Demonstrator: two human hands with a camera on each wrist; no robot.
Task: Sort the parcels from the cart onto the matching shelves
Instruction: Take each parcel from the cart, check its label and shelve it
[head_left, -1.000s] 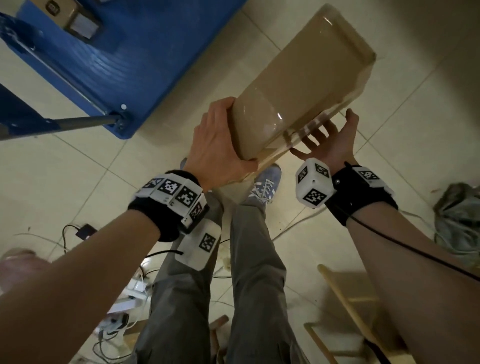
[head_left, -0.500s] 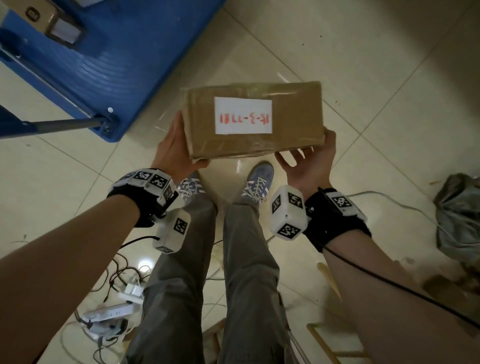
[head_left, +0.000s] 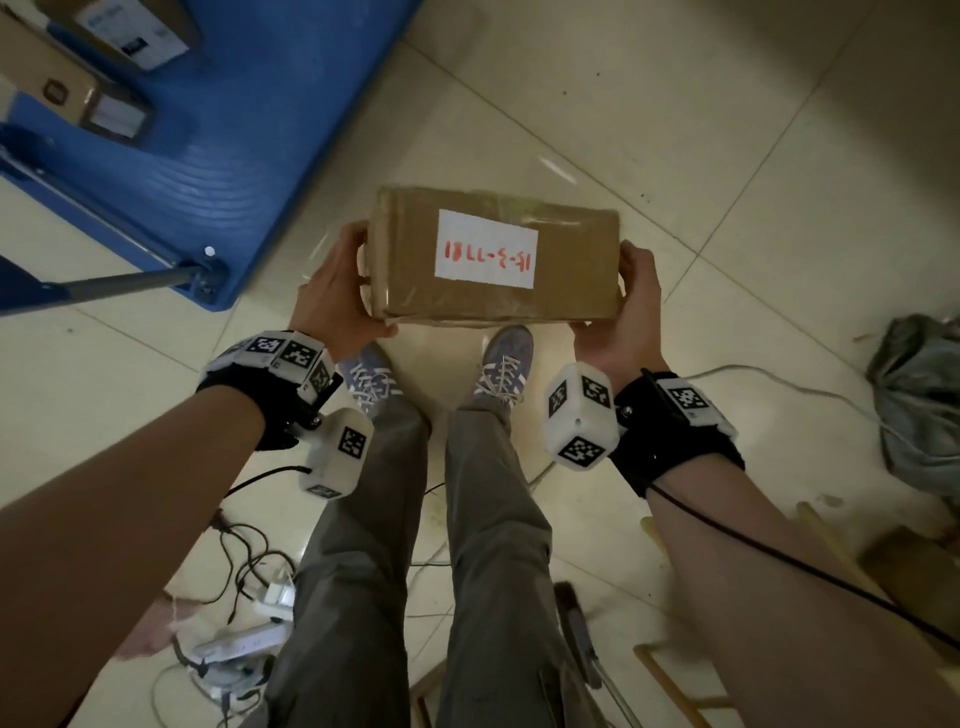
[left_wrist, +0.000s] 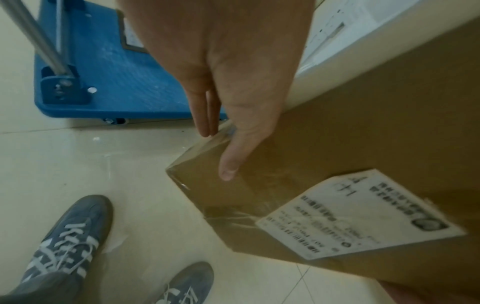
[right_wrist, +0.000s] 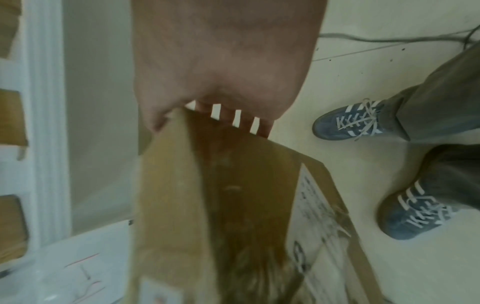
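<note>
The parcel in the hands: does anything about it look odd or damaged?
The parcel looks intact. The red writing on its white label reads upside down from the head view. Left hand and right hand grip its ends.

Taped brown cardboard parcel (head_left: 496, 257), white label with red handwriting upward, level above tiled floor

Cardboard parcel (head_left: 493, 291), glossy tape; plastic cart (head_left: 249, 156).

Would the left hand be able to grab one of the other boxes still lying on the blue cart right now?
Probably not yet. The left hand and right hand each hold an end of the brown cardboard parcel. The cardboard boxes on the blue plastic cart lie uncovered, but the parcel must go first.
</note>
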